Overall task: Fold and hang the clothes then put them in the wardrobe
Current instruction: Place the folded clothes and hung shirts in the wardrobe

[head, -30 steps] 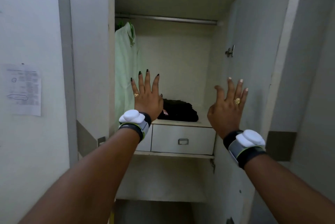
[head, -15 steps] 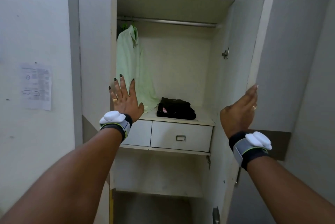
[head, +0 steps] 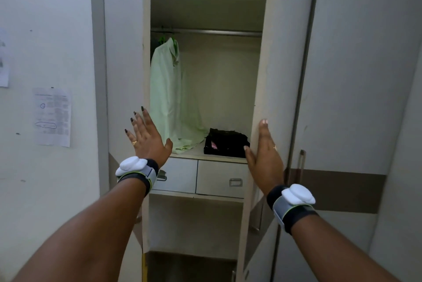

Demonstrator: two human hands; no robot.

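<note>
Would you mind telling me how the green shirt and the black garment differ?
The green shirt hangs from the rail; the black garment lies folded on the shelf. The shirt is pale and long; the garment is dark and compact. Both are in the same wardrobe compartment, above the drawers.

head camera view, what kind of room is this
Probably a bedroom or dorm room: a tall cream wardrobe with a metal hanging rail, a pale green shirt hung from it, and folded black clothes on the shelf.
</note>
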